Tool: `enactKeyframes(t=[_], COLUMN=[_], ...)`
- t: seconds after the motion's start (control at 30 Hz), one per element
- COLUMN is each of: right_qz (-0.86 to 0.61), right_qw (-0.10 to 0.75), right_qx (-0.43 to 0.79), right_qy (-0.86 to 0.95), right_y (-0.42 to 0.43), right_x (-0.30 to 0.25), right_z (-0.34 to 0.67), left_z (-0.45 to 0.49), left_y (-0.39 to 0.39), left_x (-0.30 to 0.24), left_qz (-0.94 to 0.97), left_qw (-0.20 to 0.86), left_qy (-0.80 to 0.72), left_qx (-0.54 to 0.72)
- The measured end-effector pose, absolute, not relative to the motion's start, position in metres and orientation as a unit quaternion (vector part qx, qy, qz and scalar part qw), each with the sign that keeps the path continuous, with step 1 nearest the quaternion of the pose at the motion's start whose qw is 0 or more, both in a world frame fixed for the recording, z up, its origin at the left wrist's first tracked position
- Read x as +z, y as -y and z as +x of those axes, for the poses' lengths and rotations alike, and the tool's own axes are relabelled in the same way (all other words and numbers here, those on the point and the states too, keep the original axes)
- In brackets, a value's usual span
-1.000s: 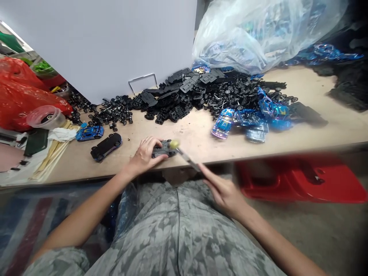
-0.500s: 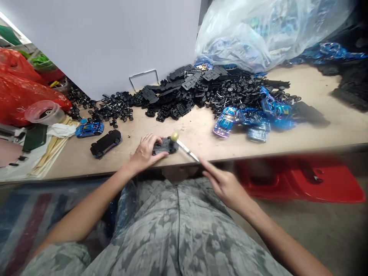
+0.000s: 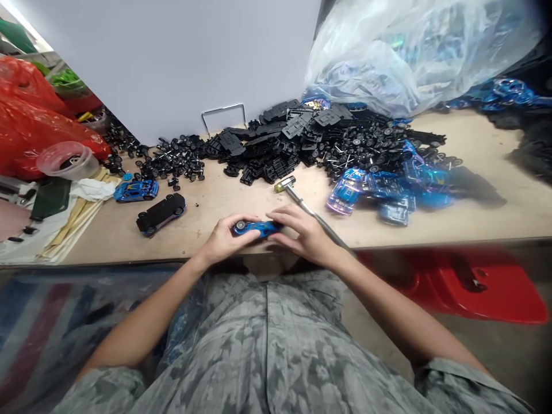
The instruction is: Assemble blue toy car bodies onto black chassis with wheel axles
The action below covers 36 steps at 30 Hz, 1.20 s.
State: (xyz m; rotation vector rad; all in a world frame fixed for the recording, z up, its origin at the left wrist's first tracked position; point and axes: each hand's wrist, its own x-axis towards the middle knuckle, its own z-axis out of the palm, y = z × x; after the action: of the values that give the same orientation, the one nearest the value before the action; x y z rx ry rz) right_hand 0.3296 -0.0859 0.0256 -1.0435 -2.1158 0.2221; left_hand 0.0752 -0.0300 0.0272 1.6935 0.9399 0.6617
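Note:
A blue toy car (image 3: 264,227) is held between my two hands near the table's front edge, its side with a wheel turned up. My left hand (image 3: 224,237) grips the car's left end, thumb along the near side. Closed around the other end is my right hand (image 3: 302,231), which covers part of it. Just beyond that hand a hammer (image 3: 302,202) with a yellowish head face lies on the tabletop, its handle running under my right forearm. To the left rest an upside-down toy car (image 3: 161,214) with a black base and an upright blue toy car (image 3: 136,190).
Black car bases (image 3: 276,144) are heaped at the back beside wheel axles (image 3: 179,158). Shiny blue car bodies (image 3: 347,190) lie at right, below a clear plastic bag (image 3: 414,57). A clear tub (image 3: 69,161) stands at left; a red stool (image 3: 487,282) is below the table.
My right hand has let go of the hammer, which now lies on the table, and has taken hold of the toy car. The car has turned from base up onto its side.

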Motion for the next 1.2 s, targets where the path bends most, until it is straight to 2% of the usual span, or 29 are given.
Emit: enactKeyframes(t=[0.1, 0.27, 0.47, 0.93, 1.1, 1.2], right_qz=[-0.367, -0.371, -0.373, -0.384, -0.403, -0.436], right_qw=[0.415, 0.396, 0.399, 0.362, 0.388, 0.428], right_qx=[0.188, 0.259, 0.239, 0.292, 0.253, 0.176], right_qy=[0.811, 0.799, 0.803, 0.797, 0.789, 0.772], right_y=[0.065, 0.056, 0.058, 0.054, 0.059, 0.064], right_x=[0.019, 0.021, 0.023, 0.031, 0.027, 0.027], right_z=[0.309, 0.308, 0.306, 0.308, 0.303, 0.295], left_z=[0.080, 0.083, 0.085, 0.083, 0.084, 0.092], left_y=[0.033, 0.037, 0.038, 0.039, 0.039, 0.044], left_x=[0.027, 0.026, 0.024, 0.013, 0.008, 0.006], left_qz=[0.677, 0.644, 0.643, 0.587, 0.586, 0.533], left_qw=[0.536, 0.544, 0.546, 0.582, 0.571, 0.550], left_qy=[-0.410, -0.440, -0.426, -0.408, -0.417, -0.452], left_qx=[0.293, 0.308, 0.327, 0.388, 0.395, 0.458])
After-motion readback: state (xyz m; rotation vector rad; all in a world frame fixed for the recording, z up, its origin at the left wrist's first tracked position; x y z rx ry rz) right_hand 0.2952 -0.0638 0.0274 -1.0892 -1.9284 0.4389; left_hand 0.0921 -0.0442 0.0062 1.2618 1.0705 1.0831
